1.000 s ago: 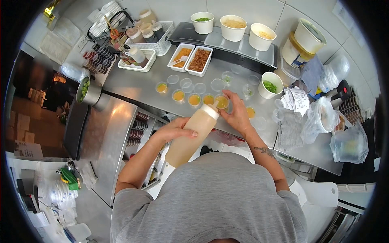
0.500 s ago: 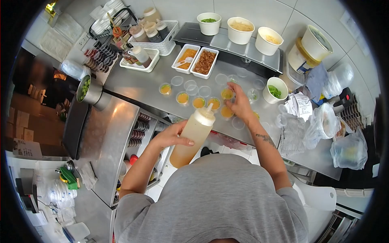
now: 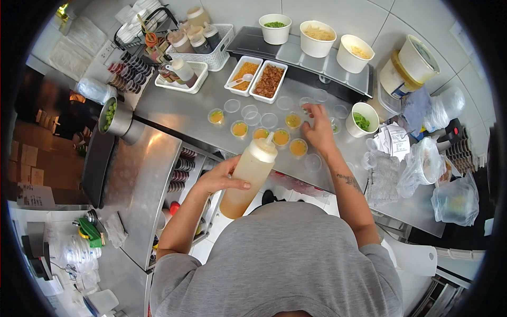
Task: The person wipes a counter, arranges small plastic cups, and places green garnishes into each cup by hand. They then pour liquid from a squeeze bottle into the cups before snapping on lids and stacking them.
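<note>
My left hand [image 3: 228, 177] is wrapped round a large squeeze bottle [image 3: 247, 179] with a white nozzle cap and pale amber liquid, held tilted in front of my shirt. Over the steel counter, my right hand [image 3: 318, 128] has its fingers bent and its thumb apart. Its fingertips are at a small clear cup [image 3: 304, 101] at the back, partly covered by them. Just left of the hand stands a cup of yellow-orange liquid [image 3: 293, 120]. Several similar filled cups, including one nearer me [image 3: 298, 147], stand on the counter. The bottle's nozzle overlaps one of them in view.
Clear round lids [image 3: 269, 121] lie among the cups. Behind stand two white trays, one of fried brown bits [image 3: 268, 82], one of orange crumbs [image 3: 244, 74]. A tub of chopped greens [image 3: 362, 120] sits to the right, a basket of sauce bottles [image 3: 185, 77] to the left.
My right hand has let go of the yellow-orange cup and moved slightly right and back from it. The squeeze bottle in my left hand has shifted a little left.
</note>
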